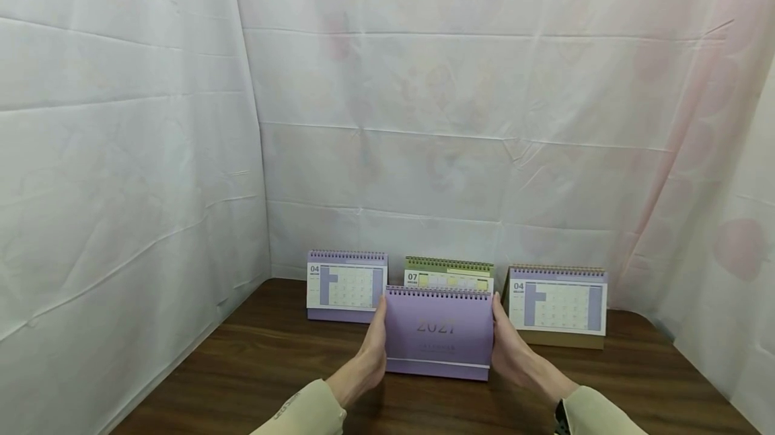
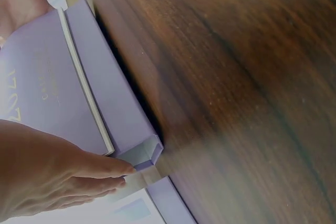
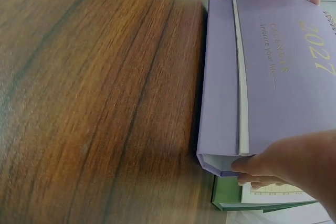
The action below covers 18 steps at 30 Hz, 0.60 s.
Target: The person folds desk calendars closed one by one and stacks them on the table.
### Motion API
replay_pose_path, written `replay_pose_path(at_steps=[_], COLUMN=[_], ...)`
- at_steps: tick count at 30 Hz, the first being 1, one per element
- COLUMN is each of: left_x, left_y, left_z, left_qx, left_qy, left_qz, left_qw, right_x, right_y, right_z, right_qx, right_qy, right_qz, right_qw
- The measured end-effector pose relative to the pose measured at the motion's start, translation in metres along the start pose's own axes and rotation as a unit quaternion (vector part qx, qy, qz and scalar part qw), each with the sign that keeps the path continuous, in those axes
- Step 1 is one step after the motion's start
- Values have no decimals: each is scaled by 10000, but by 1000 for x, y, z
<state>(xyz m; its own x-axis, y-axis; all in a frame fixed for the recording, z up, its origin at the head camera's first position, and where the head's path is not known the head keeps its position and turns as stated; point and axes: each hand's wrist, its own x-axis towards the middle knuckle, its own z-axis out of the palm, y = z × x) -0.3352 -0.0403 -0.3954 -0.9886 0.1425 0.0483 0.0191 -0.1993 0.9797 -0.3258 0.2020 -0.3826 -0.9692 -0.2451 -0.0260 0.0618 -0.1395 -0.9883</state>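
A purple 2027 desk calendar (image 1: pixel 438 331) with a spiral-bound top stands upright between my two hands, its cover facing me. Whether its base touches the table or hovers just above, I cannot tell. My left hand (image 1: pixel 372 349) presses its left side with fingers extended. On the opposite side, my right hand (image 1: pixel 512 347) presses the other edge, fingers also fairly straight. In the right wrist view, the fingertips (image 3: pixel 247 165) lie along the open end of its folded stand. Behind it, a green calendar (image 1: pixel 448 265) showing 07 is partly hidden.
A purple calendar (image 1: pixel 347 287) showing 04 stands at the back left. Another 04 calendar (image 1: pixel 560 304), with a brown base, stands at the back right. Pale cloth (image 1: pixel 424 119) hangs behind and beside the dark wooden table (image 1: pixel 242 368).
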Motion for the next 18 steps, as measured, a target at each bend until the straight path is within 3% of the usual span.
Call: replay_pose_path(at_steps=[18], left_x=[-9], left_y=[14], left_z=[-4], left_qx=[-20], left_qy=[271], left_qz=[-48], left_qw=[9996], right_x=[-9], right_y=[-15], right_z=[11], right_qx=[-7], right_qy=[-345], right_qz=[-203], right_qw=[9992])
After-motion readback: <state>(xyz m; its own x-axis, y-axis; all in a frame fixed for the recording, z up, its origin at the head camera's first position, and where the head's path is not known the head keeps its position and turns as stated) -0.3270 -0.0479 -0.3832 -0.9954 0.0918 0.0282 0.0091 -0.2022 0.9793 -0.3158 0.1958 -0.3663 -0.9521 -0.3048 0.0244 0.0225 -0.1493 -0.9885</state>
